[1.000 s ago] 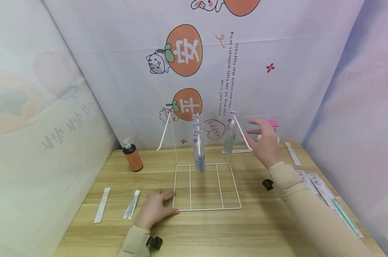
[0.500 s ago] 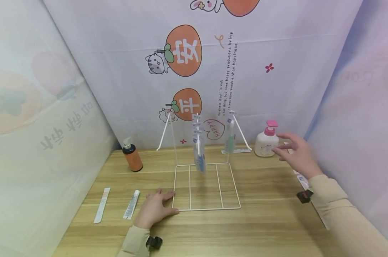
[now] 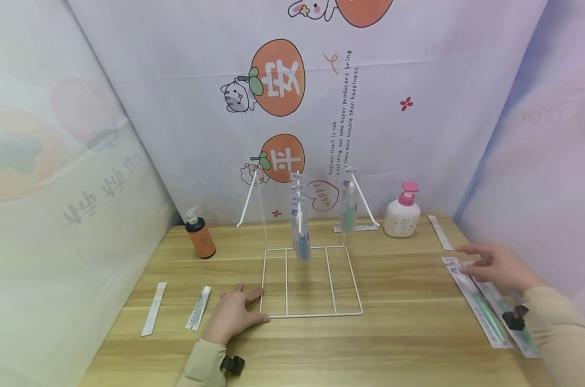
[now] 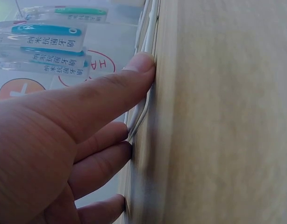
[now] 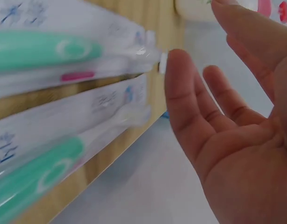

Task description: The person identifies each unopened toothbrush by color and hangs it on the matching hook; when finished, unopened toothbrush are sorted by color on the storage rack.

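My left hand [image 3: 236,314] rests at the front left corner of a white wire rack [image 3: 312,316]; its thumb touches the base wire and the other fingertips meet the tabletop beside it. On the rack's middle hook hang several packaged blue toothbrushes [image 3: 302,242], and one packaged green toothbrush [image 3: 349,215] is on the right hook. At the right, my right hand [image 3: 498,267] hovers, fingers apart and holding nothing, by the heads of two packaged green toothbrushes [image 5: 36,51] lying side by side on the table. The rack's left hook [image 3: 246,199] is bare.
A pink-topped pump bottle [image 3: 401,217] stands at the back right, an orange and black pump bottle [image 3: 201,236] at the back left. A toothpaste tube [image 3: 198,307] and a slim white packet [image 3: 154,309] lie left; similar packets lie behind the rack [image 3: 365,228] and far right [image 3: 440,233].
My right hand has left the right hook, passed the pink-topped bottle and come down to the green toothbrushes at the right. My left hand has stayed at the rack corner.
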Demonstrator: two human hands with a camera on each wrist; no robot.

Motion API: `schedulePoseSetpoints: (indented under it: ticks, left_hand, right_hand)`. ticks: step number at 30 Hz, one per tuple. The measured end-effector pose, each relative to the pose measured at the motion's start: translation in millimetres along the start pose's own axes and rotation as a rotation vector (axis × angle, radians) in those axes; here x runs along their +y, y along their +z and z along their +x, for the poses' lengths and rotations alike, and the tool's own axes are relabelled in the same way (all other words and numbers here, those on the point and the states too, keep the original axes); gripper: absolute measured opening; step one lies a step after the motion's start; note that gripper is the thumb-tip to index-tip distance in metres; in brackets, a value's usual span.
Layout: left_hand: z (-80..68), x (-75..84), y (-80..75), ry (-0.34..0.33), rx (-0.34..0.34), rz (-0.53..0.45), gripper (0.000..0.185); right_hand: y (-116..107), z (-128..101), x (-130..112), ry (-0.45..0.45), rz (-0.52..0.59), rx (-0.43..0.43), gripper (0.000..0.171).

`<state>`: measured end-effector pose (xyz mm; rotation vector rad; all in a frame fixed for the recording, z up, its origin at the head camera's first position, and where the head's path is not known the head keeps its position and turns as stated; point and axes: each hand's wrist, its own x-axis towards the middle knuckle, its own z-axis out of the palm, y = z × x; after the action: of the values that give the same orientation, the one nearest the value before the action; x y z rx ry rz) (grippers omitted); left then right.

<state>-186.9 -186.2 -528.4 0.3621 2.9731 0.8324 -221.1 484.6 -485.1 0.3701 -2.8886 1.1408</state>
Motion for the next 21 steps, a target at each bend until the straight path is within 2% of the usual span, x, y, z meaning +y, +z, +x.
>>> schedulePoseSetpoints:
  ticks: [4,9,21]
  left_hand:
    - [0.0,-0.8,0.7,-0.003,0.001,0.001,0.075]
    - [0.3,-0.6,1.2,-0.002,0.001,0.002,0.075]
    - [0.9,-2.0,1.2,-0.005,0.001,-0.004,0.074]
  right_hand:
    - [0.5,-9.1,11.3,0.020,-0.040,-0.058,0.059]
    - [1.8,-11.7,19.8,0.042,-0.022,-0.109,0.065]
    - [14.8,-2.6,31.1,0.080,-0.154,-0.099,0.063]
